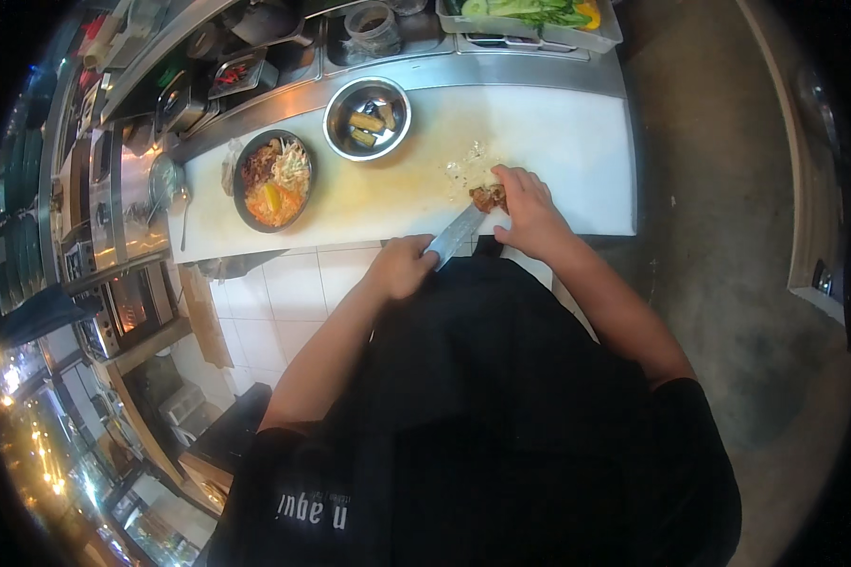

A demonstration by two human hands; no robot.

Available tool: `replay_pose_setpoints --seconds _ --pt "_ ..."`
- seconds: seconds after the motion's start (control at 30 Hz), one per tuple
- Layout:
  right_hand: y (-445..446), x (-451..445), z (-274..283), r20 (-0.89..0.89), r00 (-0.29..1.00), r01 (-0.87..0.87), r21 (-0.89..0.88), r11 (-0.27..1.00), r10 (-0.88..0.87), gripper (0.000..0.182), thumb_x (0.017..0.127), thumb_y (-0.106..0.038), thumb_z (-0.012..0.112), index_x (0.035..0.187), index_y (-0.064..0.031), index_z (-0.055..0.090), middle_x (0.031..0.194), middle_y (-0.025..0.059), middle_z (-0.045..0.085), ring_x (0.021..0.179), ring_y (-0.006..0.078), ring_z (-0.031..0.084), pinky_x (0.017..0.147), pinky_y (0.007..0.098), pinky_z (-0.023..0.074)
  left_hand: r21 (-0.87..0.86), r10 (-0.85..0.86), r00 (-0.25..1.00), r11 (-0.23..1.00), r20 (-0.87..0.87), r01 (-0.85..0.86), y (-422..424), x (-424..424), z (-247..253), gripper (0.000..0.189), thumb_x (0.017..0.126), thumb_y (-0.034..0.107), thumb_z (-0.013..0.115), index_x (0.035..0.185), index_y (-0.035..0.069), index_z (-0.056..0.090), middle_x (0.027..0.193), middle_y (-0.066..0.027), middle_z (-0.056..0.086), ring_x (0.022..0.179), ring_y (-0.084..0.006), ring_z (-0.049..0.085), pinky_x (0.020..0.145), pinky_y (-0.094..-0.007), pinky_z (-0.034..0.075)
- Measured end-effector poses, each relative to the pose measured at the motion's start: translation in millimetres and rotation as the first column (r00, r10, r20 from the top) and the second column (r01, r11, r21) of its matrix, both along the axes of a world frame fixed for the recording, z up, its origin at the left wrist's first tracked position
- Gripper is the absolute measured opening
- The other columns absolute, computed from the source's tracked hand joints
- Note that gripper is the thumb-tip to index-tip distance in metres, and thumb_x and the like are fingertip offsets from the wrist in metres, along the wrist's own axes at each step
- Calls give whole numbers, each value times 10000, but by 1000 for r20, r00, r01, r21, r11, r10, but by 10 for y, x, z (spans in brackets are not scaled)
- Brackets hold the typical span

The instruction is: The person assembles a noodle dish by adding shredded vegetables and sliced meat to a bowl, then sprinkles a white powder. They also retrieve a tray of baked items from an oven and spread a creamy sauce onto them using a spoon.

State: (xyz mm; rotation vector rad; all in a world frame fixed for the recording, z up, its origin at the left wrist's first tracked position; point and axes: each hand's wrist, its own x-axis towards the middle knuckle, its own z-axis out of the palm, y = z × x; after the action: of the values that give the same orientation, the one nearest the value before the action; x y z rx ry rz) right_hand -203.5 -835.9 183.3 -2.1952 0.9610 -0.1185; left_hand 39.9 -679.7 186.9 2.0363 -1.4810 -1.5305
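Note:
My left hand is closed around a kitchen knife, near the front edge of a white cutting board. The wide blade points up and right, its tip at a browned piece of food, perhaps meat. My right hand grips that piece from the right and partly covers it. Crumbs and a greasy patch lie just beyond on the board. Farther left stands a steel bowl with several brownish-yellow pieces in it. Beside it, a dark bowl holds orange rice, shredded salad, browned meat and a lemon wedge.
A plastic tub of green leaves stands past the board's far right corner. Behind a steel ledge sit a plastic container and a metal pan of red pieces. A spoon lies at the board's left end.

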Motion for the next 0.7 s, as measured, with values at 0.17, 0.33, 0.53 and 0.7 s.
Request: replay_pose_setpoints --seconds 0.17,0.33,0.53,0.7 --pt "-10 43 -16 109 993 44 51 998 -49 804 777 -79 862 1488 -61 487 1375 181 559 1299 379 568 1110 444 492 -62 -49 998 997 49 52 -213 37 -32 304 979 293 592 1063 34 727 931 -255 736 914 -437 715 864 -516 543" --pt "21 251 90 130 981 131 76 988 -140 656 788 -79 863 1384 -47 591 1315 170 603 1198 359 647 1040 421 544 -149 -130 987 978 96 144 -371 166 -55 287 970 291 609 1077 61 743 898 -244 737 898 -451 718 861 -530 550" --pt "88 630 190 198 961 187 57 981 -195 586 801 -38 820 1351 -39 617 1238 167 652 1067 339 691 973 412 577 -127 -130 990 983 53 136 -384 502 61 302 970 318 616 1074 70 754 970 -259 751 964 -472 712 905 -559 550" --pt "232 954 437 157 960 220 90 971 -232 625 796 -41 780 1396 -55 605 1316 201 636 1187 392 663 1039 433 555 -133 -143 989 981 -27 138 -248 938 77 287 969 296 625 1062 51 742 884 -231 733 872 -420 720 846 -511 544"
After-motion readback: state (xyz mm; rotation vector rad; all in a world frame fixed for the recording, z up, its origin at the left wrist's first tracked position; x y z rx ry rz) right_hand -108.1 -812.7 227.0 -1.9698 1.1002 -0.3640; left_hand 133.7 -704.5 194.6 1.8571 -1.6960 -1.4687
